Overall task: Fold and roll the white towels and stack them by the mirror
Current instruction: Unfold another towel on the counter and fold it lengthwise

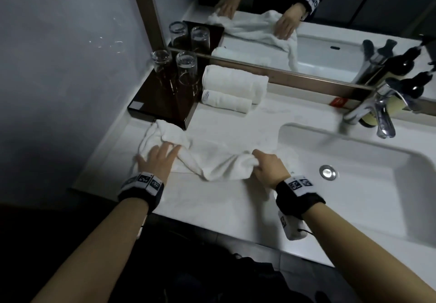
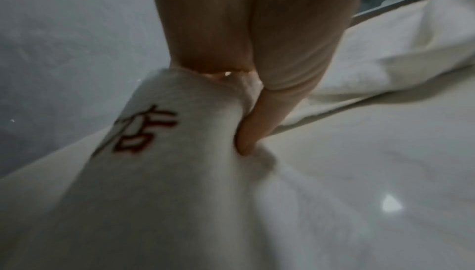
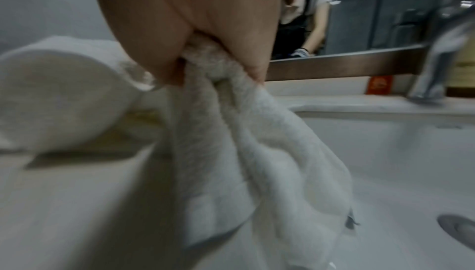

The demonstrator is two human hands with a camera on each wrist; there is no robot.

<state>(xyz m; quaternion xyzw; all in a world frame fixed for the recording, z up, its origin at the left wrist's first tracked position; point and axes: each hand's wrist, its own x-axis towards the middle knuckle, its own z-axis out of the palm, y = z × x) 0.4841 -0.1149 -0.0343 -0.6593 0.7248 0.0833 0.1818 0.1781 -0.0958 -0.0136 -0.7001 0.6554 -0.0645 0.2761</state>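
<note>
A loose white towel (image 1: 212,163) lies crumpled across the white counter (image 1: 212,206) in front of me. My left hand (image 1: 158,161) lies on its left end with the fingers spread. In the left wrist view the thumb (image 2: 249,128) pinches a fold of the towel (image 2: 180,173), which bears a red embroidered character. My right hand (image 1: 269,165) grips the bunched right end at the basin's edge, and the cloth (image 3: 244,152) hangs down from my fist (image 3: 192,20). Two rolled white towels (image 1: 233,80) (image 1: 226,101) lie stacked by the mirror (image 1: 306,7); one roll (image 3: 59,95) also shows in the right wrist view.
A dark tray (image 1: 165,106) with two upturned glasses (image 1: 162,66) (image 1: 187,69) stands at the back left, touching the towel's far corner. The sink basin (image 1: 354,196) with its drain (image 1: 327,172) lies to the right, under a chrome faucet (image 1: 377,114). A small red packet (image 1: 339,101) sits under the mirror frame.
</note>
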